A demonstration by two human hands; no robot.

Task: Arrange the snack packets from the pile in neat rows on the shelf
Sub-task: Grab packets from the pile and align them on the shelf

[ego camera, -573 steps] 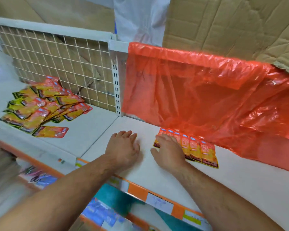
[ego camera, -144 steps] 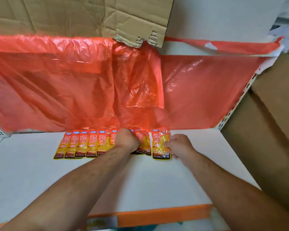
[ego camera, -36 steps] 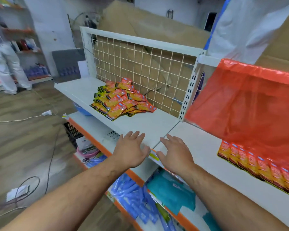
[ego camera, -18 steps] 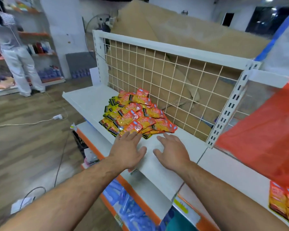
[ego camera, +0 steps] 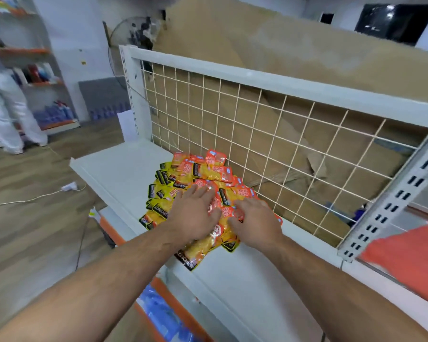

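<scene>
Pressing down on the pile of snack packets (ego camera: 203, 170) at frame centre with left hand (ego camera: 195, 215) and right hand (ego camera: 256, 224), both flat, fingers spread, gripping nothing yet. Probably steadying the slippery heap before gathering a batch. Heaped on the white shelf (ego camera: 119, 166), backed against the wire grid (ego camera: 269, 134), presumably to stop sliding off.

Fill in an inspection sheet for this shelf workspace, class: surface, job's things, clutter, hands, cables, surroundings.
Surface: white shelf, wire grid behind.
Job's things: pile of snack packets on the shelf.
Clutter: orange plastic sheet at right.
Hands: left hand and right hand flat on the pile.
Cables: white cable across the floor.
Surroundings: cardboard behind the grid; person at far shelves.
</scene>
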